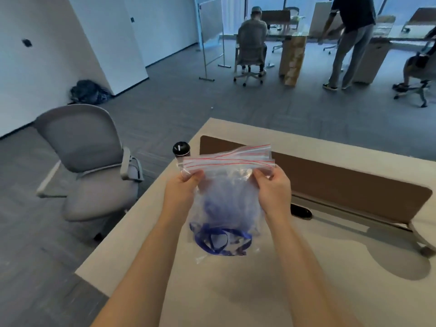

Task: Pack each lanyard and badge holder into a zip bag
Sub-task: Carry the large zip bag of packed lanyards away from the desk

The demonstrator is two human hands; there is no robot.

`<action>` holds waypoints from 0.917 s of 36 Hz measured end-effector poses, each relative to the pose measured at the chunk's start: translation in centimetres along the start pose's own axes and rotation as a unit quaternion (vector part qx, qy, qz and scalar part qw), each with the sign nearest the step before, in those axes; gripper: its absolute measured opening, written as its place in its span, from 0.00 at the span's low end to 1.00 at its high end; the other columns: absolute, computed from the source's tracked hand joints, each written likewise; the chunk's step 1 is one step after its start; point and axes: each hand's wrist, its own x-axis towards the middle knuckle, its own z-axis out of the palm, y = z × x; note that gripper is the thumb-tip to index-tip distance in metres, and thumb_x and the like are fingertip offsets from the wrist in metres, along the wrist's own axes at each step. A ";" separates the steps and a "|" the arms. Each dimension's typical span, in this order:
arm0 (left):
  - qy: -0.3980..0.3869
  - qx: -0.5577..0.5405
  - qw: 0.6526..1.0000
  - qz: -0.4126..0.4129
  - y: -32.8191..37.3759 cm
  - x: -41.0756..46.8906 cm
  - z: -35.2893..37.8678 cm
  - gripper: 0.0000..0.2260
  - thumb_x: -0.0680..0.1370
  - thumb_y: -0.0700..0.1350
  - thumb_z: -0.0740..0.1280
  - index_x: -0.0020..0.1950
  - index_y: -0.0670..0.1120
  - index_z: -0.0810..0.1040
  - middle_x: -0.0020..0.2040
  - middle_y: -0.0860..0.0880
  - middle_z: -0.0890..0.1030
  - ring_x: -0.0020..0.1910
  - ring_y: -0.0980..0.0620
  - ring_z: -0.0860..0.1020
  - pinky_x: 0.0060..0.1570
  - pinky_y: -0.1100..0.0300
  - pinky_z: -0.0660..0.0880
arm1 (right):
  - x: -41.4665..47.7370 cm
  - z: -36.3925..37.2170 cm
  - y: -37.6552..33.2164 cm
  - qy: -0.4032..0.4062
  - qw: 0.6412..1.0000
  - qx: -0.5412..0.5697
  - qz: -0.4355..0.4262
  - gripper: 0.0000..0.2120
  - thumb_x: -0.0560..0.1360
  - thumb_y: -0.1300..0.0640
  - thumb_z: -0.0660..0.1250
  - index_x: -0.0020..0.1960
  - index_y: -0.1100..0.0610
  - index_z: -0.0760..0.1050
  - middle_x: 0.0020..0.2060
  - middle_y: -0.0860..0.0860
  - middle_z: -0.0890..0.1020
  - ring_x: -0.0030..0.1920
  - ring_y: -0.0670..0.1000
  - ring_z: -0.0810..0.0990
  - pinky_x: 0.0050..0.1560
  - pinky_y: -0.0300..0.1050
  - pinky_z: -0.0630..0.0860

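1. the zip bags [226, 161] hang in the middle of the frame, held up above the tabletop [271, 298]. several red-lined zip strips fan out at the top, so the bunch looks like more than one bag.
2. the left hand [186, 185] pinches the top left corner just under the strips, thumb and fingers curled onto the plastic. the right hand [273, 185] pinches the top right corner the same way.
3. a blue lanyard [221, 239] lies coiled at the bottom of the hanging plastic, apparently inside one bag. i cannot make out a badge holder through the film.
4. handling, as i judge it: the bags are thin, light, limp and slick, and the sheets likely cling together. the firmer zip strip is the best place to grip, one lip per hand to spread the mouth. the lanyard is soft and floppy, best gathered as a bundle.
5. a bottle [181, 149] with a black cap stands at the tabletop's far left corner, just behind the bags' top left edge. a brown divider panel [342, 180] runs along the far side, with a dark oval opening [300, 211] near its base.
6. a grey office chair [87, 161] stands at the left of the frame, and people are at desks in the upper right, well apart. the bottle is the only thing near enough to knock.
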 end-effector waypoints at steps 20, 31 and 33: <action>0.165 -0.086 0.983 0.014 -2.1 3.7 -36.6 0.08 0.79 0.43 0.68 0.53 0.41 0.84 0.47 0.44 0.86 0.49 0.43 0.84 0.55 0.46 0.80 | -13.6 35.4 -3.5 -0.179 0.981 -0.030 -0.062 0.05 0.78 0.59 0.69 0.49 0.50 0.80 0.44 0.45 0.84 0.45 0.47 0.82 0.47 0.41 0.77; 0.255 -0.112 0.959 0.058 -3.3 9.6 -57.3 0.05 0.78 0.38 0.69 0.46 0.46 0.84 0.40 0.51 0.86 0.42 0.55 0.82 0.49 0.60 0.79 | -20.0 57.7 -6.1 -0.260 0.963 0.008 -0.064 0.05 0.77 0.65 0.68 0.48 0.57 0.81 0.40 0.47 0.83 0.35 0.35 0.78 0.38 0.28 0.73; 0.273 -0.105 0.954 0.061 -3.7 10.6 -60.4 0.07 0.79 0.38 0.68 0.44 0.47 0.83 0.38 0.55 0.86 0.39 0.59 0.82 0.47 0.62 0.78 | -20.6 61.4 -6.1 -0.279 0.958 0.013 -0.061 0.06 0.76 0.66 0.68 0.47 0.56 0.81 0.39 0.48 0.83 0.35 0.36 0.78 0.39 0.29 0.73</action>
